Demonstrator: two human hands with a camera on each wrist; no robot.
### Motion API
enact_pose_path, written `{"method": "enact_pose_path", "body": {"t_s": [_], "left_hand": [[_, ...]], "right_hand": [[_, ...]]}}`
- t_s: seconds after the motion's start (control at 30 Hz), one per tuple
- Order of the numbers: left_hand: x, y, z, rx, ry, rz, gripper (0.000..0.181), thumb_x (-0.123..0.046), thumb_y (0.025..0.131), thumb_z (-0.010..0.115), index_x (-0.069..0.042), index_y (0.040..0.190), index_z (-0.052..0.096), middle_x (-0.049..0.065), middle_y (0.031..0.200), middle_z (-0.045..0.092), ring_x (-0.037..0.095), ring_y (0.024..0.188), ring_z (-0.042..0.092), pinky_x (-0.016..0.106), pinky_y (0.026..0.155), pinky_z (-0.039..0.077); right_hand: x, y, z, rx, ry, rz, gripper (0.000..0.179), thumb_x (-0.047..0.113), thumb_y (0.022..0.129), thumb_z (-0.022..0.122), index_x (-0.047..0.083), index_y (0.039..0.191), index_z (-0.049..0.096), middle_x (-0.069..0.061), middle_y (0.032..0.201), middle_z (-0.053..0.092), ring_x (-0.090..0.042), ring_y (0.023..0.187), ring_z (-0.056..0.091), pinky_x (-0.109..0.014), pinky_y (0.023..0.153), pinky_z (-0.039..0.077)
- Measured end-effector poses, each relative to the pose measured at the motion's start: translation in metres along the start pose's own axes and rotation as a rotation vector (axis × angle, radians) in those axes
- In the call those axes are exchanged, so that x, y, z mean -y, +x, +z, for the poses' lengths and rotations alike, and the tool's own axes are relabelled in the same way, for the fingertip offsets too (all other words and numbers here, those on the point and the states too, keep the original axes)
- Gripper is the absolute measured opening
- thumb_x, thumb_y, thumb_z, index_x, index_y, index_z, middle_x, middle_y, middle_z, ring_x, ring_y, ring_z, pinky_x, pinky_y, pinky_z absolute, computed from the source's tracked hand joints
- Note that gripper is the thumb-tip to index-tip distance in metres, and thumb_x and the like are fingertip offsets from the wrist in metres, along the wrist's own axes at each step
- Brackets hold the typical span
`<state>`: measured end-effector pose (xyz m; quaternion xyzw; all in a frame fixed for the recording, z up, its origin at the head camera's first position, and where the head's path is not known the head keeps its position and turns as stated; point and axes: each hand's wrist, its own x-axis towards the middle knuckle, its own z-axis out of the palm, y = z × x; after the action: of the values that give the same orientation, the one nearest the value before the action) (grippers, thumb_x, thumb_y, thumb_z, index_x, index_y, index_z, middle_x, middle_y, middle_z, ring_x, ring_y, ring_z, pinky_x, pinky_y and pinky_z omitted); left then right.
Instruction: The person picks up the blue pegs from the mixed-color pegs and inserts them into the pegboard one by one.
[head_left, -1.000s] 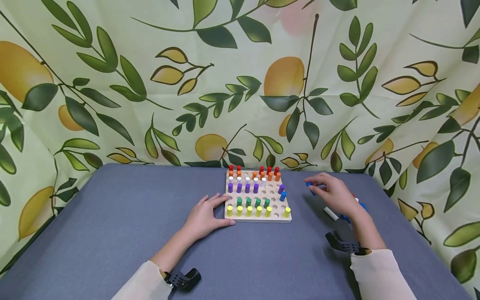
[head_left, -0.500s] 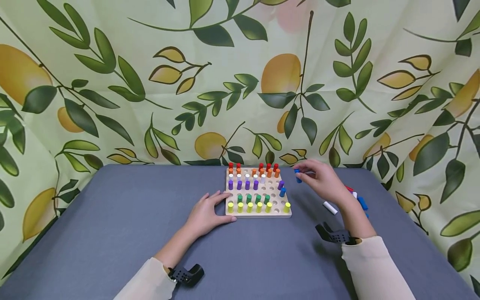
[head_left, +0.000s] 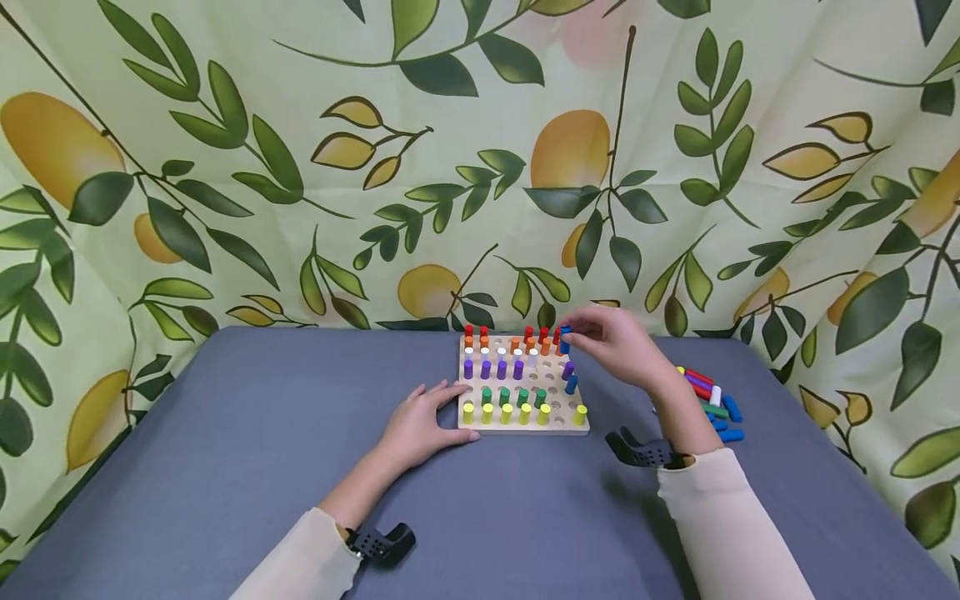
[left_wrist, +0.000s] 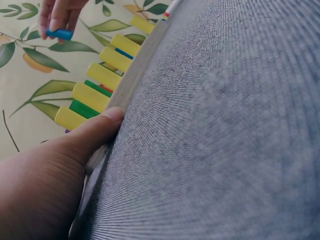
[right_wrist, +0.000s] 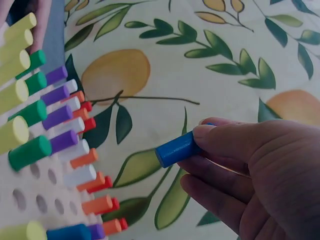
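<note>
A wooden pegboard (head_left: 495, 386) carries upright rows of red, orange, white, purple, green and yellow pegs; one blue peg (head_left: 572, 384) stands near its right edge. My left hand (head_left: 420, 425) holds the board at its front left corner, thumb (left_wrist: 107, 120) against the front edge and fingers at the left side. My right hand (head_left: 611, 346) pinches another blue peg (right_wrist: 175, 150) between thumb and fingertips. In the right wrist view this peg is tilted and above the board; in the head view it overlaps the back right corner.
A loose pile of pegs (head_left: 716, 407) in several colours lies on the blue-grey tablecloth (head_left: 262, 450), right of my right wrist. Open holes (right_wrist: 42, 202) show at the board's right part. A curtain (head_left: 480, 167) printed with fruit and leaves hangs behind the table.
My right hand has moved left with the blue peg, from beside the loose pegs to the board's back right corner. My left hand has stayed at the board.
</note>
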<state>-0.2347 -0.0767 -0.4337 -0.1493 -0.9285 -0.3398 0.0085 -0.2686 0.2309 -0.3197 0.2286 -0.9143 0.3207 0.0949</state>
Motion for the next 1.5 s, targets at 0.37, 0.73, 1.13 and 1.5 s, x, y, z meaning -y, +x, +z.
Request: {"method": "enact_pose_path", "body": {"t_s": [0.37, 0.73, 1.13, 1.5], "left_hand": [[0.000, 0.002, 0.005, 0.002, 0.003, 0.003, 0.074, -0.051, 0.076, 0.085, -0.023, 0.141, 0.062, 0.012, 0.149, 0.056, 0.036, 0.147, 0.043, 0.059, 0.125, 0.027], [-0.001, 0.002, 0.002, -0.008, 0.000, 0.010, 0.074, -0.050, 0.076, 0.086, -0.022, 0.141, 0.061, 0.009, 0.149, 0.057, 0.032, 0.147, 0.044, 0.057, 0.126, 0.026], [0.000, 0.003, 0.002, -0.007, 0.003, 0.020, 0.074, -0.049, 0.076, 0.086, -0.022, 0.141, 0.062, 0.008, 0.148, 0.058, 0.030, 0.147, 0.045, 0.056, 0.126, 0.025], [0.001, 0.003, 0.003, -0.003, 0.008, 0.009, 0.075, -0.049, 0.076, 0.086, -0.023, 0.142, 0.061, 0.007, 0.149, 0.057, 0.032, 0.147, 0.044, 0.057, 0.126, 0.026]], "right_hand": [[0.001, 0.002, 0.015, 0.012, 0.008, 0.017, 0.021, 0.006, 0.094, 0.070, 0.005, 0.115, 0.072, -0.011, 0.110, 0.073, -0.024, 0.098, 0.072, -0.046, 0.089, 0.062], [-0.003, -0.001, 0.017, 0.059, -0.052, 0.026, 0.021, 0.006, 0.092, 0.071, 0.004, 0.113, 0.073, -0.010, 0.103, 0.074, -0.021, 0.091, 0.069, -0.045, 0.085, 0.062], [-0.021, -0.002, 0.021, 0.185, -0.015, 0.069, 0.014, 0.005, 0.091, 0.073, 0.002, 0.105, 0.074, -0.007, 0.094, 0.076, -0.015, 0.083, 0.070, -0.038, 0.079, 0.063], [-0.028, -0.001, 0.028, 0.250, -0.029, 0.072, 0.016, 0.004, 0.091, 0.072, 0.001, 0.106, 0.074, -0.006, 0.095, 0.075, -0.014, 0.083, 0.068, -0.036, 0.078, 0.063]]}}
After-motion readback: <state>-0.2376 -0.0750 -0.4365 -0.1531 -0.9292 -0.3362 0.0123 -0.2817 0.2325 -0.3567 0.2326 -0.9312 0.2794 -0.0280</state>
